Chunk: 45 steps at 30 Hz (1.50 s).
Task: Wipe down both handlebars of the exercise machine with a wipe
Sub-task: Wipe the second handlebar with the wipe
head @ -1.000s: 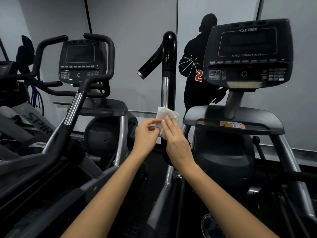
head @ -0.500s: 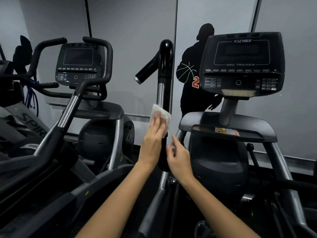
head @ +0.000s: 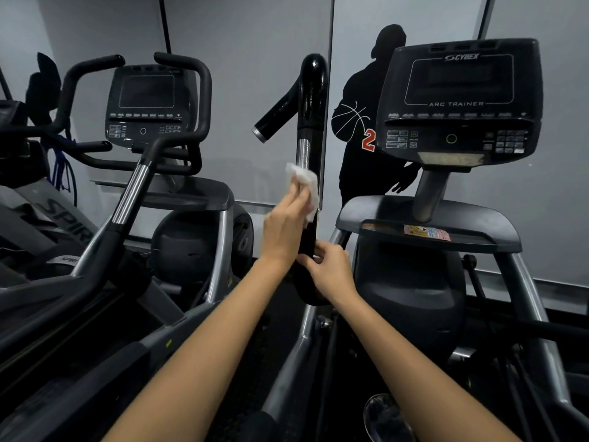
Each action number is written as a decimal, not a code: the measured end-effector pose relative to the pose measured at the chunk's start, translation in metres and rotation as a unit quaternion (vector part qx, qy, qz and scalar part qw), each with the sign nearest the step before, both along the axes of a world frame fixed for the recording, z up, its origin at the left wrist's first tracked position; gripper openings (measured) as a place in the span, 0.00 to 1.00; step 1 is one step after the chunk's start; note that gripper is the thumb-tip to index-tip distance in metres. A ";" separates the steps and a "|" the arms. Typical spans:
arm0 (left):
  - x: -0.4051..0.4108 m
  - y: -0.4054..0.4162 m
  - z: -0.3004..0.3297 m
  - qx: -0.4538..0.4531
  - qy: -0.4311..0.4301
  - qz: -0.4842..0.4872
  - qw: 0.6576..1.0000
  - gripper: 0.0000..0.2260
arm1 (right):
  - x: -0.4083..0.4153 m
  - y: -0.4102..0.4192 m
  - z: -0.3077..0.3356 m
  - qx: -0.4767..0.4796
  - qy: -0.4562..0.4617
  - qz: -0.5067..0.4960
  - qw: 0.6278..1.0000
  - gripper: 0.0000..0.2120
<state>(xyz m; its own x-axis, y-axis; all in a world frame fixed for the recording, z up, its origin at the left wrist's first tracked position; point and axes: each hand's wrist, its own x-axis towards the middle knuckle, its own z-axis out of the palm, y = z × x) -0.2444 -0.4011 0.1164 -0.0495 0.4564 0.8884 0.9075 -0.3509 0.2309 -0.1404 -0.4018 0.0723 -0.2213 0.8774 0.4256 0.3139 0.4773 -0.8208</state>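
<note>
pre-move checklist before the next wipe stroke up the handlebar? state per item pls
1. Wipe in the left hand: ok, held against the handlebar.
2. Wipe touching the bar surface: ok, pressed on the black section below the chrome band.
3. Right hand steadying the bar: ok, fingers curled round the lower black part.
4. Path upward free: ok, nothing on the chrome band or the curved top grip.
5. Side grip wiped: cannot tell.
6. Second handlebar of the machine: cannot tell, not in view; the console fills the right side.
</note>
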 end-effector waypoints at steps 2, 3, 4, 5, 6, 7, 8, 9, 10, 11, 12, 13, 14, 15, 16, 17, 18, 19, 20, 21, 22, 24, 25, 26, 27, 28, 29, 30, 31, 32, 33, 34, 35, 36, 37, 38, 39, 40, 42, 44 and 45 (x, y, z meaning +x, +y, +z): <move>0.003 0.010 0.022 0.011 -0.009 0.016 1.000 0.19 | 0.001 0.002 0.004 -0.012 -0.015 0.000 1.000 0.11; 0.004 0.013 0.026 0.011 -0.013 0.023 1.000 0.19 | 0.001 0.002 0.005 -0.018 -0.023 -0.002 1.000 0.11; 0.006 0.013 0.025 0.009 -0.014 0.025 1.000 0.18 | 0.001 0.003 0.006 -0.023 -0.028 -0.003 0.999 0.11; 0.008 0.011 0.018 0.010 -0.013 0.023 1.000 0.18 | 0.001 0.003 0.007 -0.025 -0.030 -0.002 0.999 0.10; 0.009 0.007 0.008 0.011 -0.012 0.019 1.000 0.18 | 0.001 0.004 0.007 -0.026 -0.032 -0.001 0.999 0.09; 0.009 0.003 -0.004 0.009 -0.013 0.015 1.000 0.18 | 0.001 0.004 0.008 -0.025 -0.034 -0.002 0.999 0.08; 0.009 -0.002 -0.016 0.005 -0.016 0.013 1.000 0.18 | 0.001 0.004 0.008 -0.026 -0.039 -0.005 0.999 0.07; 0.009 -0.006 -0.024 -0.001 -0.019 0.011 1.000 0.18 | 0.001 0.005 0.009 -0.027 -0.048 -0.009 0.998 0.06; 0.008 -0.008 -0.027 -0.005 -0.017 0.009 1.000 0.18 | 0.001 0.005 0.010 -0.030 -0.059 -0.011 0.998 0.07; 0.007 -0.009 -0.025 -0.003 -0.007 0.010 1.000 0.19 | 0.002 0.006 0.013 -0.037 -0.073 -0.011 0.997 0.08; 0.007 -0.008 -0.020 0.005 0.016 0.018 1.000 0.20 | 0.002 0.008 0.015 -0.045 -0.089 -0.010 0.995 0.09; 0.006 -0.004 -0.012 0.016 0.044 0.030 0.998 0.21 | 0.003 0.008 0.019 -0.054 -0.106 -0.008 0.993 0.10; 0.006 -0.001 -0.004 0.024 0.067 0.040 0.997 0.22 | 0.003 0.009 0.022 -0.063 -0.120 -0.006 0.991 0.12; 0.006 0.002 0.004 0.025 0.080 0.046 0.995 0.23 | 0.004 0.010 0.025 -0.069 -0.128 -0.003 0.989 0.13; 0.006 0.004 0.009 0.022 0.087 0.049 0.995 0.24 | 0.005 0.010 0.027 -0.074 -0.130 0.000 0.989 0.13; 0.006 0.005 0.009 0.021 0.092 0.051 0.994 0.25 | 0.005 0.010 0.027 -0.078 -0.129 0.004 0.989 0.12; 0.005 0.003 0.004 0.024 0.100 0.055 0.993 0.27 | 0.005 0.010 0.027 -0.079 -0.127 0.006 0.989 0.11; 0.003 0.000 -0.005 0.024 0.112 0.059 0.992 0.29 | 0.005 0.009 0.026 -0.077 -0.125 0.006 0.989 0.11; 0.002 -0.005 -0.016 0.017 0.124 0.058 0.990 0.31 | 0.005 0.008 0.026 -0.074 -0.126 0.005 0.989 0.12; -0.001 -0.010 -0.028 0.004 0.133 0.054 0.990 0.34 | 0.005 0.008 0.025 -0.070 -0.127 0.003 0.989 0.14; -0.003 -0.014 -0.037 -0.010 0.138 0.047 0.989 0.35 | 0.005 0.007 0.024 -0.065 -0.130 0.000 0.989 0.16; -0.006 -0.015 -0.040 -0.026 0.146 0.041 0.988 0.33 | 0.006 0.005 0.025 -0.066 -0.134 -0.003 0.989 0.17; -0.007 -0.013 -0.034 -0.026 0.149 0.043 0.988 0.32 | 0.006 0.005 0.025 -0.069 -0.134 -0.003 0.989 0.17; -0.006 -0.011 -0.024 -0.023 0.151 0.048 0.987 0.31 | 0.005 0.005 0.025 -0.071 -0.133 -0.003 0.989 0.15; -0.005 -0.008 -0.011 -0.019 0.149 0.055 0.987 0.28 | 0.005 0.005 0.025 -0.072 -0.133 -0.002 0.989 0.12; -0.002 -0.006 0.002 -0.018 0.145 0.063 0.987 0.26 | 0.004 0.004 0.025 -0.070 -0.132 0.000 0.989 0.09; 0.000 -0.003 0.013 -0.021 0.142 0.069 0.987 0.24 | 0.004 0.004 0.025 -0.067 -0.128 0.002 0.989 0.08; 0.002 -0.001 0.021 -0.025 0.138 0.074 0.987 0.23 | 0.003 0.004 0.025 -0.067 -0.125 0.001 0.990 0.10; 0.004 -0.001 0.023 -0.025 0.135 0.081 0.987 0.22 | 0.002 0.004 0.025 -0.067 -0.123 0.000 0.990 0.11; 0.005 -0.002 0.021 -0.018 0.135 0.090 0.987 0.22 | 0.002 0.004 0.024 -0.065 -0.123 0.000 0.990 0.11; 0.006 -0.003 0.015 -0.006 0.138 0.098 0.985 0.23 | 0.001 0.004 0.023 -0.061 -0.123 -0.002 0.990 0.10; 0.005 -0.005 0.005 0.000 0.145 0.102 0.984 0.25 | 0.001 0.003 0.022 -0.056 -0.125 -0.007 0.991 0.09; 0.004 -0.008 -0.007 -0.003 0.154 0.099 0.983 0.27 | 0.001 0.003 0.022 -0.049 -0.127 -0.014 0.991 0.10; 0.002 -0.011 -0.018 -0.015 0.164 0.091 0.982 0.29 | 0.002 0.002 0.021 -0.042 -0.129 -0.019 0.991 0.10; 0.000 -0.014 -0.025 -0.031 0.173 0.083 0.981 0.31 | 0.002 0.002 0.020 -0.038 -0.129 -0.023 0.991 0.11; -0.002 -0.016 -0.028 -0.044 0.176 0.078 0.980 0.32 | 0.003 0.002 0.019 -0.035 -0.127 -0.026 0.991 0.11; -0.003 -0.015 -0.025 -0.049 0.176 0.076 0.980 0.32 | 0.002 0.000 0.018 -0.033 -0.126 -0.030 0.991 0.11; -0.004 -0.013 -0.018 -0.050 0.173 0.075 0.981 0.30 | 0.000 0.000 0.017 -0.027 -0.123 -0.036 0.991 0.12; -0.005 -0.006 0.002 -0.042 0.167 0.075 0.982 0.26 | -0.004 -0.001 0.013 0.001 -0.122 -0.048 0.991 0.20; -0.004 0.000 0.026 -0.035 0.161 0.073 0.984 0.25 | -0.008 -0.004 0.009 0.040 -0.127 -0.053 0.990 0.30; -0.004 0.003 0.035 -0.035 0.157 0.074 0.984 0.25 | -0.008 -0.007 0.008 0.061 -0.131 -0.052 0.988 0.33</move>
<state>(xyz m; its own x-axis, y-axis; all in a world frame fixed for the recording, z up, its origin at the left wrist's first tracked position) -0.2485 -0.3982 0.1517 0.1514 0.5246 0.8378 0.9779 -0.2032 -0.0495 -0.1489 -0.4086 0.0800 -0.2497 0.8466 0.4700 0.5600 0.5223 -0.6431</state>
